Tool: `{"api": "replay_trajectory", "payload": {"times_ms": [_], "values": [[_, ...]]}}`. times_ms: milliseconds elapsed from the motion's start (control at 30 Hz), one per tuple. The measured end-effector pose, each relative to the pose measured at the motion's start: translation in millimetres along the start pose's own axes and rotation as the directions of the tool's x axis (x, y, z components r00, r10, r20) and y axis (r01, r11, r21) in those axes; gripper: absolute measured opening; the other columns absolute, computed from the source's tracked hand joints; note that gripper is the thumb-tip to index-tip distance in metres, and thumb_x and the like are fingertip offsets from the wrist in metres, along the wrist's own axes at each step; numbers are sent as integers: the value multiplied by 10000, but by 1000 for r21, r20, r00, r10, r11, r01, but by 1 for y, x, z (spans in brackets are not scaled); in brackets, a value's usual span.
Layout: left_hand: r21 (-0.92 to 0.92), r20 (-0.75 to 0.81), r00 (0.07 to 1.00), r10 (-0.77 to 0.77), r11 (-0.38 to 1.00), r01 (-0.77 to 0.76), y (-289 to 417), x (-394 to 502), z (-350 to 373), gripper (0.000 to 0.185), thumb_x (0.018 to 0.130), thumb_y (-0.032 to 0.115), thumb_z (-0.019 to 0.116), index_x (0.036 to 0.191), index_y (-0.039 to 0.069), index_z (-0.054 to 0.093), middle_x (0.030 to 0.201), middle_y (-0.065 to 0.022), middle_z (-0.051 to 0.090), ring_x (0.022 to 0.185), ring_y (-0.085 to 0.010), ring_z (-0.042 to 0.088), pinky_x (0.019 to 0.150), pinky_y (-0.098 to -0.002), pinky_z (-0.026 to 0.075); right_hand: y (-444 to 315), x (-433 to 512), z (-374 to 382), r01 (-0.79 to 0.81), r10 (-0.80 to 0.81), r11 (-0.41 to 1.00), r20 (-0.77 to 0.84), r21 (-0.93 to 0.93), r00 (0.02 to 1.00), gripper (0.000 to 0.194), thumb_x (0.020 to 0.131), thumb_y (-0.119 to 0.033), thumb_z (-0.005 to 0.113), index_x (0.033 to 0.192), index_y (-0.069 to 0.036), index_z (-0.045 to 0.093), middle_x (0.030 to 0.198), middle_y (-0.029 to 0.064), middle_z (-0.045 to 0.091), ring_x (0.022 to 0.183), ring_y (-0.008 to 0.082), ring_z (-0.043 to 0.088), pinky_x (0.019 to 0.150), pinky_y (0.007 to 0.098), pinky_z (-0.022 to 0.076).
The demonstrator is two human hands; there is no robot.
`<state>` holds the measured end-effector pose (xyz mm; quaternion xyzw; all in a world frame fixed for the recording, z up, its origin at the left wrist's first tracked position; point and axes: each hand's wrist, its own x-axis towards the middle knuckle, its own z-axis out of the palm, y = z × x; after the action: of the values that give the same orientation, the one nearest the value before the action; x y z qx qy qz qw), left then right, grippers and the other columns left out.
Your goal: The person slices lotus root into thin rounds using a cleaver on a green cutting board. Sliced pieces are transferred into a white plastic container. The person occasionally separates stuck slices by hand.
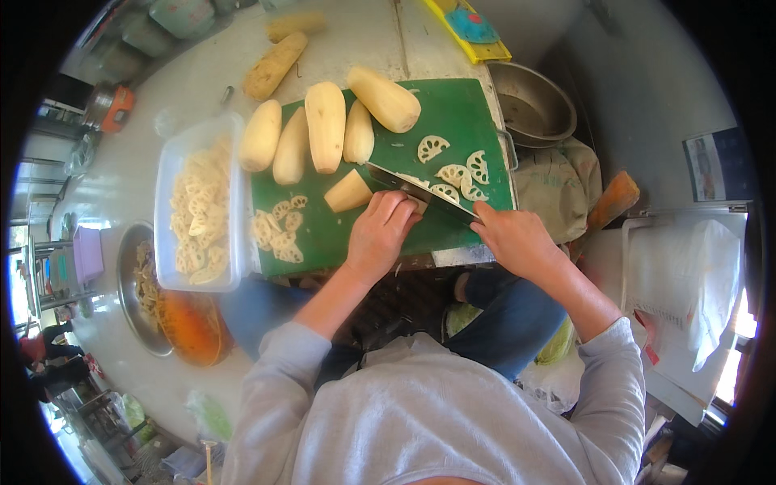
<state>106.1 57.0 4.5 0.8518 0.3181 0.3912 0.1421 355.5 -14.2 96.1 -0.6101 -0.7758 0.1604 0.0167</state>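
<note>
My right hand point(518, 239) grips the handle of a kitchen knife point(448, 206), whose blade slants up and left across the green cutting board point(333, 242). Beside the blade, the bent fingers of my left hand point(382, 230) press on a piece of lotus root point(420, 205), mostly hidden beneath them. Half-round lotus root slices point(453, 174) lie beyond the knife. A cut lotus root chunk point(348, 191) rests left of the blade. Several peeled lotus roots point(326, 127) line the board's far side, and more slices point(279, 230) are scattered at its left.
A clear plastic tub point(237, 242) of lotus slices stands left of the board. Unpeeled roots point(276, 65) lie behind it. At the right are a metal basin point(539, 106) and a sack point(555, 188). An orange basket point(193, 327) and a steel bowl point(124, 291) sit lower left.
</note>
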Motion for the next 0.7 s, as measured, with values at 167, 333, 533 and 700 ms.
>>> {"api": "replay_trajectory", "payload": {"times_ms": [167, 333, 533, 700], "values": [[2, -29, 1000, 5, 1000, -5, -1, 0, 1, 313, 812, 26, 837, 1073, 55, 666, 1056, -92, 636, 959, -320, 651, 780, -414, 575, 6, -15, -13, 62, -61, 997, -42, 35, 997, 200, 1076, -228, 645, 1094, -75, 515, 698, 170, 663, 706, 444, 708, 605, 563, 542], [-7, -18, 1000, -6, 1000, 6, -2, 0, 1, 292, 819, 23, 834, 1063, 51, 675, 1058, -94, 645, 971, -314, 663, 782, -407, 579, 0, -10, -3, 36, -35, 998, -21, 60, 999, 197, 1076, -226, 645, 1105, -79, 517, 701, 172, 661, 698, 453, 697, 603, 573, 528], [-6, -21, 1000, 0, 1000, 0, -1, -1, -1, 275, 827, 6, 822, 1064, 48, 689, 1054, -92, 656, 969, -305, 676, 776, -404, 585, 5, -8, -13, 4, -6, 998, 28, 63, 1000, 199, 1084, -230, 638, 1129, -79, 516, 751, 194, 669, 752, 468, 688, 644, 581, 518], [-3, -24, 1000, -4, 1000, 4, -1, -4, 1, 262, 826, 0, 812, 1056, 43, 692, 1057, -90, 658, 961, -304, 680, 764, -403, 588, 1, -17, -8, 40, -40, 993, -1, 108, 999, 199, 1083, -229, 639, 1124, -79, 515, 729, 189, 671, 738, 464, 699, 632, 577, 534]]}}
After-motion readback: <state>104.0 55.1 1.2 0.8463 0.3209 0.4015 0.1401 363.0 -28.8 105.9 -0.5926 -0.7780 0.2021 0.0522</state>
